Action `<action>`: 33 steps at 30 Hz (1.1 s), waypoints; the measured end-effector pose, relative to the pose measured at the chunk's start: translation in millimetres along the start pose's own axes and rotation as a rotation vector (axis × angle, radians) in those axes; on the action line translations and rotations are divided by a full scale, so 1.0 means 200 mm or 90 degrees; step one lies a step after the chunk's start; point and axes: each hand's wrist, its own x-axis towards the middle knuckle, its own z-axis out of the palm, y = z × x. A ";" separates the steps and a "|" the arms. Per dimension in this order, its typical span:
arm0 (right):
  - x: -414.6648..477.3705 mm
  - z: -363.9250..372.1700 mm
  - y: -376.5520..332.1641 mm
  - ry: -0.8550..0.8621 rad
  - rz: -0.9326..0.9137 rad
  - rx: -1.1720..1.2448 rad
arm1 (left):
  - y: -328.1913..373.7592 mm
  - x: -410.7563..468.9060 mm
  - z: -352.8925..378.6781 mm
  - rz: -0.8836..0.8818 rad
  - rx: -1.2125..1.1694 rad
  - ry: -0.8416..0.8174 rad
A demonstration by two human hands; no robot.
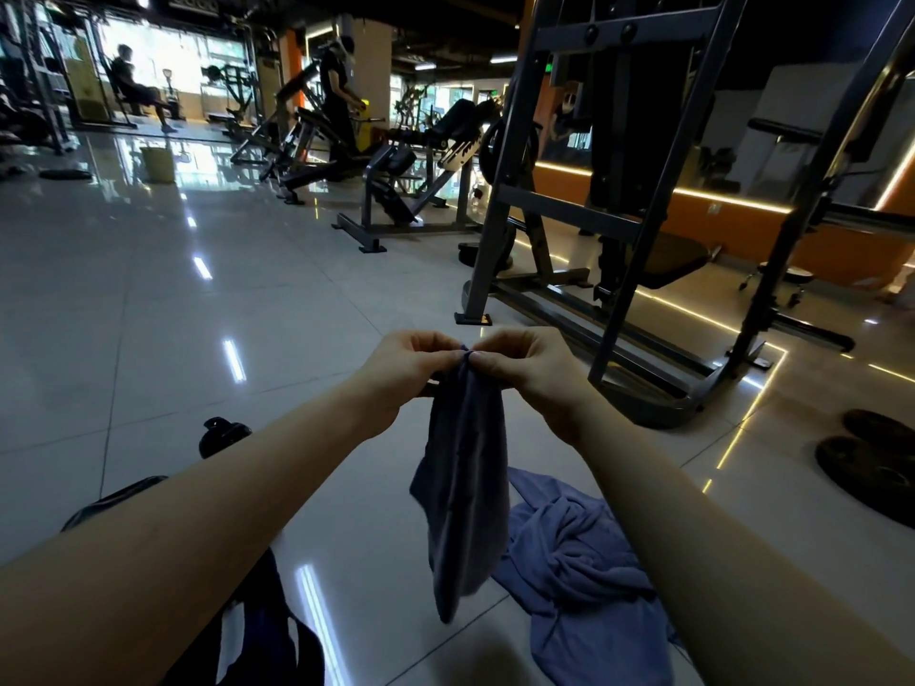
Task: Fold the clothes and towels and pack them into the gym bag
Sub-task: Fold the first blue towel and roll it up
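The black fabric gym bag (277,626) in the lower left is mostly behind the left forearm (198,527) and chopped off by the bottom edge. The small rounded black object (223,433) just above that arm is half covered too, honestly can't tell what it is. The crumpled blue-grey towel (584,561) at lower right runs under the right forearm (718,537), behind the hanging dark blue cloth (465,497) and off the bottom edge, while the round black weight plates (871,467) get clipped by the right edge and the two people (336,91) up top left are just tiny backlit silhouettes.
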 end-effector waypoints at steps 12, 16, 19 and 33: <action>0.00 -0.02 0.00 0.031 -0.044 -0.080 | 0.04 -0.01 0.01 -0.012 0.003 -0.022; 0.02 0.00 0.00 0.068 -0.034 -0.143 | 0.04 0.00 0.01 -0.002 0.014 -0.027; 0.02 0.01 0.00 0.052 -0.004 -0.156 | 0.06 -0.01 0.00 0.012 0.019 -0.032; 0.01 -0.19 -0.10 0.158 -0.019 -0.127 | -0.18 -0.03 0.02 0.146 0.291 0.009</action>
